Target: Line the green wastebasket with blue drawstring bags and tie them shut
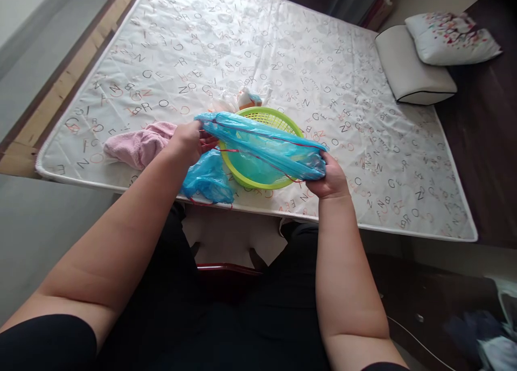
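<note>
A thin blue plastic bag (262, 139) with a red drawstring is stretched wide between my two hands. My left hand (191, 139) grips its left end, and my right hand (331, 177) holds the right end. Under the bag stands a yellow-green plastic basket (258, 184), its slotted far wall showing behind the blue film. Another crumpled blue bag (210, 178) with a red string lies left of the basket, near the mattress edge. Beside my left wrist rests a pink towel (141, 144). My fingertips are partly hidden by the bag.
The basket sits on a white mattress (194, 58) printed with letters. Behind the basket is a small crumpled packet (249, 98). A white pillow (416, 67) and a floral cushion (452, 39) lie at the far right corner. A chair seat (230, 233) is between my legs.
</note>
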Demonstrator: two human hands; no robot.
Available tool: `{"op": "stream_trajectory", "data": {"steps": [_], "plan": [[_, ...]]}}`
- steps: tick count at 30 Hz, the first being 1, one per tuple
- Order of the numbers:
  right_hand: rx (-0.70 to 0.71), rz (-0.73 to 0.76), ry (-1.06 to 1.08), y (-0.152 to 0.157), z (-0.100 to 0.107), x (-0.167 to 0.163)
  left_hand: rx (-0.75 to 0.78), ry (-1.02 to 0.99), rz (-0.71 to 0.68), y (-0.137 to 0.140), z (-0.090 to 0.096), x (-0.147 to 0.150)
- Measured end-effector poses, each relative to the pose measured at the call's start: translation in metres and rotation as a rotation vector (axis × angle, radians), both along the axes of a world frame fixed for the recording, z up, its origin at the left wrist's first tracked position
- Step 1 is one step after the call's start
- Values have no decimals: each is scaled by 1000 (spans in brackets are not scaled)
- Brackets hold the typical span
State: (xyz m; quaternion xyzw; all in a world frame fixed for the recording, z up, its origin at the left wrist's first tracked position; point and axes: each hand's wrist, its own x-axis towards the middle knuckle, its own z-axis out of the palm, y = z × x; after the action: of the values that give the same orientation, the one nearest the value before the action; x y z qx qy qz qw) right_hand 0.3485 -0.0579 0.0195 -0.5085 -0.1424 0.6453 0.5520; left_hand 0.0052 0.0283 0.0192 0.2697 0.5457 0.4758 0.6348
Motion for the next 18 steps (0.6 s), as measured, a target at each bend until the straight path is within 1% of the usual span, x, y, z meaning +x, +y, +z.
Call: {"op": "stream_trajectory", "data": {"steps": [1,3,5,7,9,13,15,18], "plan": [[0,-1,5,0,-1,0,-36,-80,47,-1,5,2],[19,-36,19,1,-3,3,-61,-221,128,-2,16,6],[51,-106,32,2,-6,6,-59,-279,152,-3,22,6],[85,-172,48,3,-8,10,-88,-270,119,-3,24,3],[113,-199,69,3,-10,14,-117,-249,48,-3,22,0],[108,-136,87,4,-12,18,-67,-276,-86,-8,24,-4],[78,-117,77,3,-13,18,-40,-329,-102,-11,30,-5],[56,-155,59,2,-9,18,22,-389,-78,-15,39,-8]]}}
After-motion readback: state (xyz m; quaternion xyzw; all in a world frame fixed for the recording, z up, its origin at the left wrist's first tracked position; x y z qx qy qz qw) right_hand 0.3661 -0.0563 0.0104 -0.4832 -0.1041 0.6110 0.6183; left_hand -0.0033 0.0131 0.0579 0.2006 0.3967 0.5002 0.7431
